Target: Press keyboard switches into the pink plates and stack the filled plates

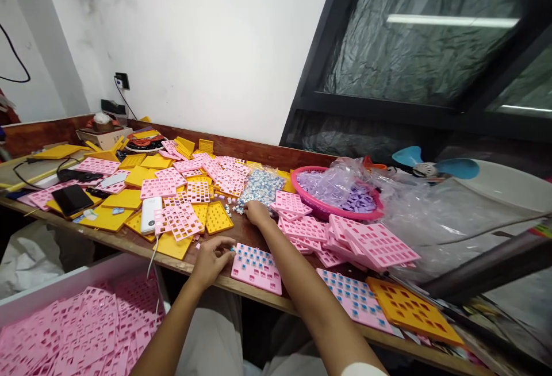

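Observation:
My left hand (pixel 213 258) is at the left edge of a pink plate (pixel 256 279) with square holes. Its thumb and index finger pinch a small blue-and-white piece (pixel 233 249). Rows of similar blue pieces sit in the plate's upper holes, while its lower holes are bare. Farther back, my right hand (pixel 257 214) touches the near edge of a heap of blue-and-white pieces (pixel 263 184) in clear plastic. Its fingers are curled, and whatever they hold is hidden. My right forearm crosses over the plate's right side.
Pink plates (pixel 375 241) are stacked to the right, near a pink basket (pixel 295 185) of purple parts. A filled plate (pixel 351 301) and an orange plate (pixel 414 310) lie at the front right. Left are yellow trays (pixel 219 218), a white power bank (pixel 150 215) and a phone (pixel 72 199).

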A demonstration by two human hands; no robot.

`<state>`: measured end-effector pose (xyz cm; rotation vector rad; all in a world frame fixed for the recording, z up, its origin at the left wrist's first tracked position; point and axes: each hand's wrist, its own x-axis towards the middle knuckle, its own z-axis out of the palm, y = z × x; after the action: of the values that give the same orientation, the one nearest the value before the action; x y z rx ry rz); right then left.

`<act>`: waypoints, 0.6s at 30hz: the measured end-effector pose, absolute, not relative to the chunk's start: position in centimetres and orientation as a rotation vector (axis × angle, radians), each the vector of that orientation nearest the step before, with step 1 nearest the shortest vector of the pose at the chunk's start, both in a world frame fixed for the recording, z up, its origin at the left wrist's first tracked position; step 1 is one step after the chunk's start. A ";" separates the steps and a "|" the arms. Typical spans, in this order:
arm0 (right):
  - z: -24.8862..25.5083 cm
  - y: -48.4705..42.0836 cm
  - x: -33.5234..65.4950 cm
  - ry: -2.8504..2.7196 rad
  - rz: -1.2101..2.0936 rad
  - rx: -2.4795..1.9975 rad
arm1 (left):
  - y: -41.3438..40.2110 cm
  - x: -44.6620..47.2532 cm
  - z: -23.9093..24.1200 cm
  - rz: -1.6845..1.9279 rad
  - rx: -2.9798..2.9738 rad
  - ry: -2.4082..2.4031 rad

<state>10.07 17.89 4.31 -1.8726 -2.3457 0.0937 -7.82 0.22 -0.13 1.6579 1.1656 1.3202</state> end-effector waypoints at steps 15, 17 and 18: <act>5.3 9.9 14.2 -2.175 0.232 -1.345 | -1.8 -8.3 0.3 1.003 2.126 0.948; 4.7 6.1 16.0 -2.102 0.365 -1.228 | -1.9 -8.4 0.5 0.953 2.169 1.017; 4.3 4.2 16.8 -2.105 0.425 -1.213 | -1.9 -8.4 0.6 0.923 2.183 1.044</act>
<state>16.77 4.23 4.28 -1.2126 -2.1051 0.4249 -8.40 -1.90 0.63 2.1831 1.0440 0.9230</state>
